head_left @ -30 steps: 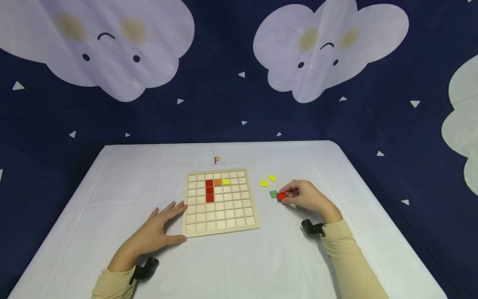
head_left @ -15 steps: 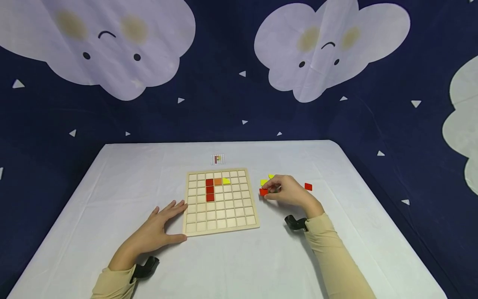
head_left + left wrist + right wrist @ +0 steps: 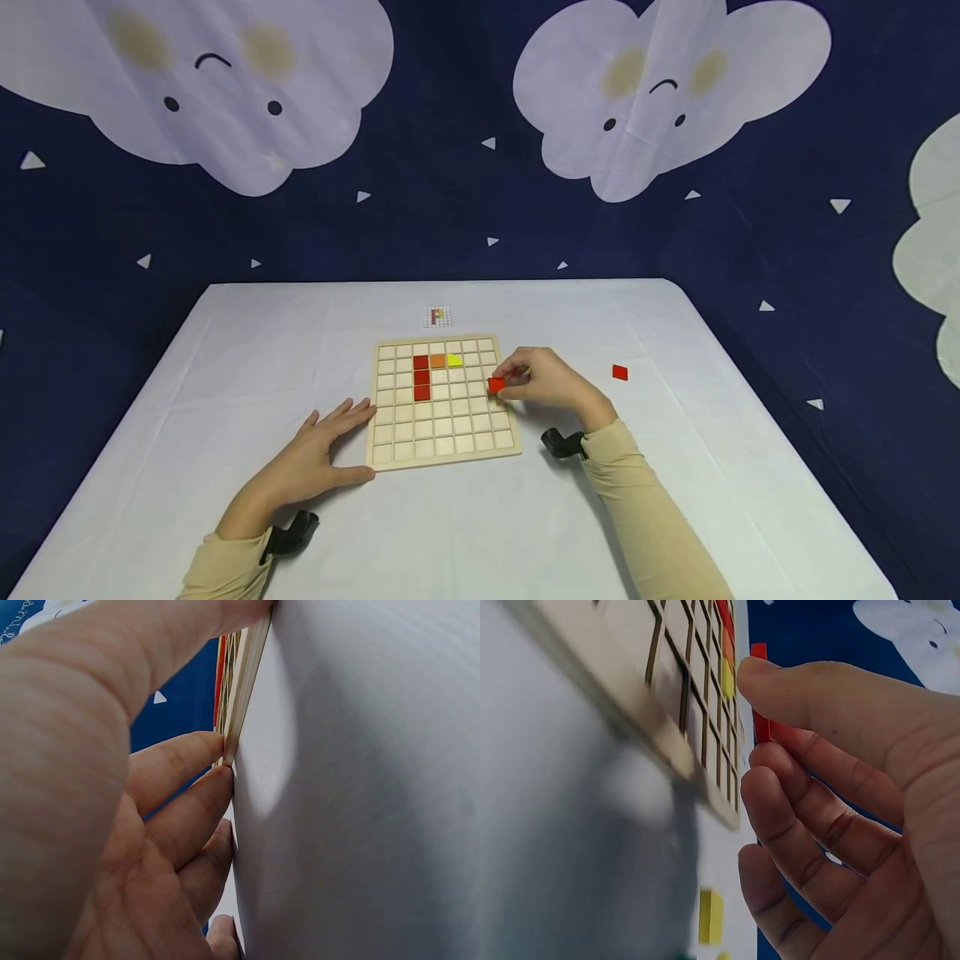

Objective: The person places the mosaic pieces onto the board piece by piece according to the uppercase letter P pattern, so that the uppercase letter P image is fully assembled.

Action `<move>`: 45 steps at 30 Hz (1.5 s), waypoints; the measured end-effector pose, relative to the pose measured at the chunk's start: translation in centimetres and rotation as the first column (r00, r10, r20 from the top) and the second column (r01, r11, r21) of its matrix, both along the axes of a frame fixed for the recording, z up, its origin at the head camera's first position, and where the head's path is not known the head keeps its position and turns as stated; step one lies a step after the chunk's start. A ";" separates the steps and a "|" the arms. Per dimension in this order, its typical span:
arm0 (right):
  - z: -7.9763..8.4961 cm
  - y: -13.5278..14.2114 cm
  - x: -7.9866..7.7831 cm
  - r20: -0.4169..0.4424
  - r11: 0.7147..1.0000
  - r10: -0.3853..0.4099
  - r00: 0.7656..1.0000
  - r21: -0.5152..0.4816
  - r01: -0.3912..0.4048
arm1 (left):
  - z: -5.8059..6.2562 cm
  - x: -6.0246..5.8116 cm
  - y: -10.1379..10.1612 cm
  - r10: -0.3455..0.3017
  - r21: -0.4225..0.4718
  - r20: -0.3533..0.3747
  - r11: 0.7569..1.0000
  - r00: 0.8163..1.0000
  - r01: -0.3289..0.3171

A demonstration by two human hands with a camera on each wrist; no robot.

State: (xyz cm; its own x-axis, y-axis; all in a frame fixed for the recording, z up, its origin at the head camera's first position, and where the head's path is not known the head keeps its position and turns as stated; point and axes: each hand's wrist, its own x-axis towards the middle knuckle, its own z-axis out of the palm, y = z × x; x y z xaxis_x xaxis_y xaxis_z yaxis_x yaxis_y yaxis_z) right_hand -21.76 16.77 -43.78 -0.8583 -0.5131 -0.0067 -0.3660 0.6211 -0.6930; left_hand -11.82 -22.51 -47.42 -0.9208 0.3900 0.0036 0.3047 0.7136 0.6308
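My right hand (image 3: 551, 383) pinches a red square tile (image 3: 496, 385) between thumb and fingers, just over the right edge of the wooden grid board (image 3: 442, 446). In the right wrist view the tile (image 3: 759, 682) stands on edge in the pinch, apart from the board. My left hand (image 3: 307, 458) lies spread at the board's left side, thumb and a fingertip touching the frame; the left wrist view shows fingers (image 3: 184, 765) against its edge. On the board sit a column of red tiles (image 3: 422, 377), an orange tile (image 3: 438, 361) and a yellow tile with one rounded corner (image 3: 454, 360).
A small printed grid card (image 3: 438, 317) lies behind the board. One loose red tile (image 3: 619, 372) is on the white table (image 3: 300, 350) at the right. A yellow tile (image 3: 710, 916) near the board shows in the right wrist view; my right hand hides it from the head view.
My right hand has moved left, carrying the red tile from the loose pieces to the board's right edge. It now covers the yellow and green tiles. The left hand has stayed in place.
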 end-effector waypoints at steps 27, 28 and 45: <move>-0.6 -6.4 0.2 -0.031 0.987 0.153 0.988 0.053 -0.151 | 0.0 0.1 0.0 -0.005 -0.019 -0.006 1.000 1.000 0.005; -0.6 -6.6 0.2 -0.025 0.987 0.155 0.988 0.054 -0.154 | 0.0 0.1 0.0 -0.007 -0.018 -0.010 1.000 1.000 0.007; -0.6 -9.6 0.4 -0.011 0.981 0.163 0.987 0.110 -0.161 | 0.2 0.0 0.0 -0.005 -0.016 -0.004 1.000 1.000 0.005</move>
